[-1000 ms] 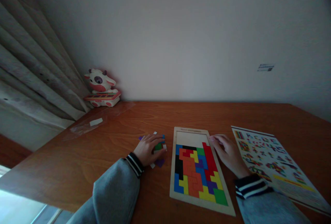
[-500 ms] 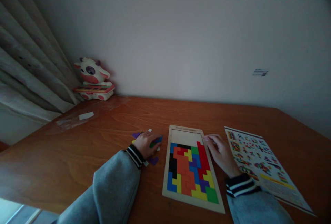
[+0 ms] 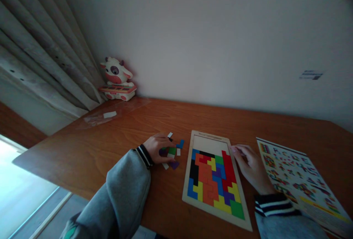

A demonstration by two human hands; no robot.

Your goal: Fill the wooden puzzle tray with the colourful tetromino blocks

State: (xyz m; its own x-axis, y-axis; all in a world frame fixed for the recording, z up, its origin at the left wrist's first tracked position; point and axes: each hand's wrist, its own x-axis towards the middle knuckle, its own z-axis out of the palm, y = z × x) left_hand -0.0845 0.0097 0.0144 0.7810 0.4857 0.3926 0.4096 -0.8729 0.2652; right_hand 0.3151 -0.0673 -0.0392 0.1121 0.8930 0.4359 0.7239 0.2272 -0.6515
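Note:
A wooden puzzle board [image 3: 220,211] lies on the table, its lower part filled with coloured block pieces and its top strip bare. Left of it is a small pile of loose pieces, among them a blue one [image 3: 180,144], a green one [image 3: 172,151] and a purple one [image 3: 174,165]. My left hand [image 3: 159,148] is over this pile, thumb and fingers spread around the pieces. At the board's upper right edge is my right hand [image 3: 249,163], thumb and fingertips together; whatever they pinch is too small to tell.
A printed pattern sheet [image 3: 300,184] lies to the right, partly behind my right sleeve. A toy cow with a keyboard [image 3: 118,81] stands at the back left, near clear plastic film [image 3: 95,120] and a curtain [image 3: 52,47]. A wall rises behind the table [image 3: 132,128].
The view has turned left. My left hand has shifted left off part of the pile, its fingers spread wider, showing more green, blue and white pieces. My right hand stays at the board's edge.

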